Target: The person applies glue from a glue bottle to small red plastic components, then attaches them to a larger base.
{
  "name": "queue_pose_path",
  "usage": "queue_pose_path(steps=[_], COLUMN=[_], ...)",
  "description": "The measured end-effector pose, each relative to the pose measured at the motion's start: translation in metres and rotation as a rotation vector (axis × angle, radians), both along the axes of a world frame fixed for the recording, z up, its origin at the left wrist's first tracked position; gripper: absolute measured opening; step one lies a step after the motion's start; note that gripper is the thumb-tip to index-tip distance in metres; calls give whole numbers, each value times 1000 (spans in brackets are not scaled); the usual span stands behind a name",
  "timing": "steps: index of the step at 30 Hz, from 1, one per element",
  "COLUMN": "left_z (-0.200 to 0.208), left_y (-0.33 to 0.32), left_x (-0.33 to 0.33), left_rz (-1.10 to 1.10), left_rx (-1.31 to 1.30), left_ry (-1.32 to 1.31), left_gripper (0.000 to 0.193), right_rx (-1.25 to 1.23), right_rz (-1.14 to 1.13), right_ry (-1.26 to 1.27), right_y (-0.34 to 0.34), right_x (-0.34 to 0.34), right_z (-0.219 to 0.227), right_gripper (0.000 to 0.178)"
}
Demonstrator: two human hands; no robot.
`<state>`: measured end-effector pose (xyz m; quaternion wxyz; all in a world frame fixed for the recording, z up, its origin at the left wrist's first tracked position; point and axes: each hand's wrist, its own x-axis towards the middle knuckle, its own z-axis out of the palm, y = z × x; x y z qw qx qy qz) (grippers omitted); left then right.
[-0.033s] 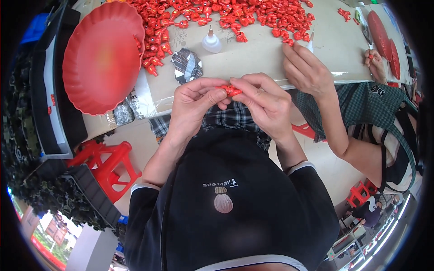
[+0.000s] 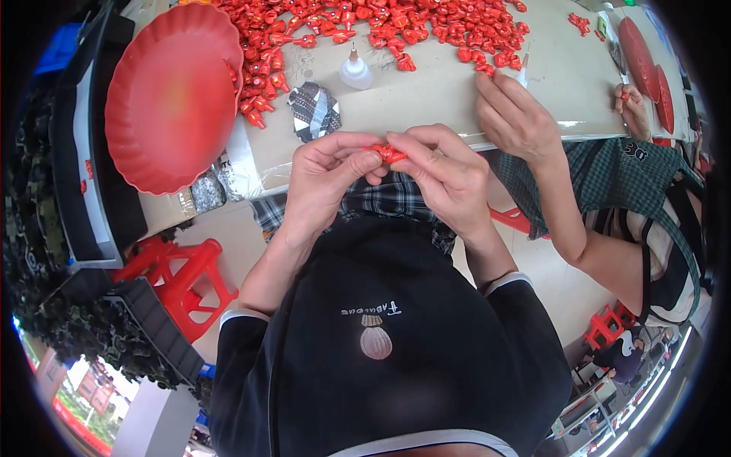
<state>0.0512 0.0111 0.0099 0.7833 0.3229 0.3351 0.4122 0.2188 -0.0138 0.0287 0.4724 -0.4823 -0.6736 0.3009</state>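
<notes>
Between both hands, just off the table's near edge, is a small glossy red plastic piece (image 2: 389,154). My left hand (image 2: 332,164) pinches its left end with thumb and forefinger. At its right end, my right hand (image 2: 448,166) grips it with thumb and fingertips, covering part of it. The piece's exact kind is too small to make out. Beyond my hands, a large heap of similar red pieces (image 2: 320,17) spreads over the far part of the table. A white bottle with a needle tip (image 2: 355,74) stands upright in front of that heap.
A red scalloped tray (image 2: 171,99) is at the left edge of the table (image 2: 426,95). A patterned pad (image 2: 314,111) lies beyond my left hand. On the right, a co-worker's hand (image 2: 519,118) holds a red piece. Red stools (image 2: 186,282) stand at lower left.
</notes>
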Motion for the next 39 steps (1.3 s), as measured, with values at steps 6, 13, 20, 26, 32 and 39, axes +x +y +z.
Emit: queue_pose_path(steps=[6,13,20,26,32,39], left_z=[5,7,5,3,3,5], left_y=[-6,-9,-9,-9,-13,-14], left_x=[-3,-8,-7,-8,-8,-6], left_rz=[-29,-15,-8,-17,-11,-45], left_rx=[47,72,96,79,55,33], left_ry=[80,135,125,145,168,183], left_gripper=[17,16,18,18,17,16], right_rx=[154,250,288,269,232,226], right_rz=[1,-18,-42,-23,15,47], right_ry=[-56,18,62,64,71,44], right_y=[-5,-11,-11,-12,-14,-15], right_x=[0,-4,-5,-2,1,5], right_z=[-3,-9,-12,-17,-21,-22], right_gripper=[37,39,37,38,36,40])
